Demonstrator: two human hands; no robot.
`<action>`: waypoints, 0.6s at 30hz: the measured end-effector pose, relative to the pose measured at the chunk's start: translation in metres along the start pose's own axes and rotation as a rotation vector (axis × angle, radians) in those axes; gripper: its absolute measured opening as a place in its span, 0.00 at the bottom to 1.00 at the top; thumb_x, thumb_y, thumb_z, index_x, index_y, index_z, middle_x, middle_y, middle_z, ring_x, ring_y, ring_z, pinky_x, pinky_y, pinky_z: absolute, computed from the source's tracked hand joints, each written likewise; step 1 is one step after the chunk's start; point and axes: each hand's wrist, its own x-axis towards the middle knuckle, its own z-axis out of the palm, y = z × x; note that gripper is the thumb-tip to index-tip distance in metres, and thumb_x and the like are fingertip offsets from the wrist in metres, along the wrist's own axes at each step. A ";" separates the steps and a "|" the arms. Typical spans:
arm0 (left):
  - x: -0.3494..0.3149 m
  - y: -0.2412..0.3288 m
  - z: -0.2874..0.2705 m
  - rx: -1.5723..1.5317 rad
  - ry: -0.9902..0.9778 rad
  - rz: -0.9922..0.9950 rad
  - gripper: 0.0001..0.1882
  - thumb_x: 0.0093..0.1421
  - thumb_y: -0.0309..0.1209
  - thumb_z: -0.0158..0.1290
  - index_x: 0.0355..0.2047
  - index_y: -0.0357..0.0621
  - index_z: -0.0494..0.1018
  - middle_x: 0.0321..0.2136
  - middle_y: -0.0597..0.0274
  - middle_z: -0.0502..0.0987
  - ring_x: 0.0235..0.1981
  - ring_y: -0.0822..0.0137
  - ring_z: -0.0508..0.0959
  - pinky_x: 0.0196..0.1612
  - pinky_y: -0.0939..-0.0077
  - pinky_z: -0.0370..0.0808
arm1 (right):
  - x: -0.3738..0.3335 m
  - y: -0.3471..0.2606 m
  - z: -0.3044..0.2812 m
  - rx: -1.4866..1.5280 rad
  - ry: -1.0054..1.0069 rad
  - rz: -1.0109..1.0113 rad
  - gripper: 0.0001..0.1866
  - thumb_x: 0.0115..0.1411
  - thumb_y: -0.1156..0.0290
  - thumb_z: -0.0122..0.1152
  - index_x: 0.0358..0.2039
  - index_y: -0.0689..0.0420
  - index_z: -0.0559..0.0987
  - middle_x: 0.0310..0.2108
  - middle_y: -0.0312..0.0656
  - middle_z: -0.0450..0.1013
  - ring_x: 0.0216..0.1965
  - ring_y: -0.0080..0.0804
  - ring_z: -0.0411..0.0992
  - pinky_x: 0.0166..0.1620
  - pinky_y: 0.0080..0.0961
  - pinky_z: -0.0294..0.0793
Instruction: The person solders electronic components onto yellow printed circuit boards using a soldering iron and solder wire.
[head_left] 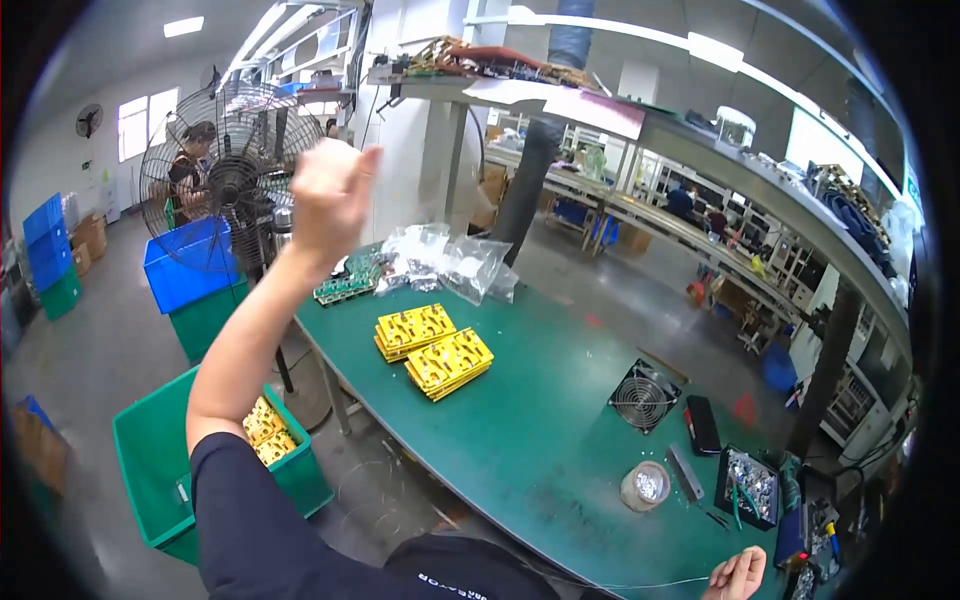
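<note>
The green table runs from my lap toward the far end, and its near right corner bends away into the dark rim, so I cannot see where it ends. Beside it on the floor to my left stands a green bin; my own upper arm covers much of it, and only a few yellow pieces show inside. Beyond it a blue bin sits under a big standing fan, whose grille half hides a person behind it.

My left hand is raised in the air in front of the fan, well above the table, fingers curled loosely into a fist with the thumb out; it holds nothing that I can see.

On the table lie two stacks of yellow boards, side by side, well apart from both hands. Past them is a heap of clear bags, contents too blurred to tell, and some green circuit boards partly behind my wrist.

My right hand is cut off by the lower edge; I cannot tell whether it grips anything. Near it sit a small fan, a black tray of small shiny bits and a round tub.
</note>
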 end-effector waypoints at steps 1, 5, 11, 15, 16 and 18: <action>0.004 -0.002 -0.017 0.054 0.051 0.023 0.14 0.68 0.29 0.61 0.24 0.42 0.74 0.22 0.57 0.73 0.24 0.55 0.73 0.34 0.60 0.69 | 0.000 0.002 0.002 0.010 0.007 0.014 0.04 0.74 0.73 0.56 0.44 0.58 0.77 0.25 0.37 0.70 0.20 0.20 0.62 0.24 0.18 0.63; -0.001 0.010 -0.088 0.134 0.023 -0.022 0.14 0.69 0.25 0.59 0.24 0.39 0.75 0.20 0.58 0.72 0.22 0.58 0.72 0.31 0.62 0.68 | 0.002 0.018 0.003 0.066 -0.035 0.044 0.05 0.73 0.72 0.58 0.46 0.57 0.77 0.25 0.37 0.70 0.21 0.22 0.63 0.24 0.19 0.64; -0.086 0.055 -0.157 0.144 -1.215 -0.634 0.20 0.70 0.37 0.56 0.23 0.34 0.77 0.23 0.42 0.77 0.26 0.47 0.79 0.32 0.55 0.74 | 0.015 0.043 0.007 0.102 -0.137 -0.042 0.06 0.78 0.71 0.49 0.47 0.59 0.72 0.22 0.32 0.64 0.16 0.13 0.55 0.18 0.13 0.55; -0.212 0.065 -0.144 -0.265 -2.015 -0.730 0.26 0.71 0.48 0.53 0.30 0.34 0.81 0.29 0.42 0.82 0.31 0.45 0.82 0.40 0.53 0.79 | 0.009 0.033 0.019 0.142 -0.196 -0.019 0.06 0.77 0.72 0.50 0.46 0.60 0.72 0.25 0.35 0.65 0.18 0.14 0.58 0.20 0.13 0.59; -0.250 0.071 -0.138 -0.351 -2.093 -0.674 0.25 0.70 0.48 0.53 0.33 0.36 0.83 0.32 0.41 0.84 0.35 0.43 0.84 0.43 0.52 0.80 | 0.006 0.031 0.025 0.180 -0.218 -0.006 0.05 0.76 0.72 0.51 0.44 0.61 0.71 0.28 0.38 0.66 0.20 0.15 0.60 0.22 0.12 0.61; -0.322 0.091 -0.137 -0.298 -2.121 -0.695 0.22 0.69 0.47 0.54 0.38 0.38 0.84 0.35 0.39 0.84 0.41 0.40 0.84 0.48 0.50 0.81 | 0.003 0.024 0.035 0.147 -0.234 0.019 0.05 0.76 0.72 0.52 0.44 0.61 0.71 0.29 0.39 0.68 0.21 0.17 0.63 0.24 0.15 0.66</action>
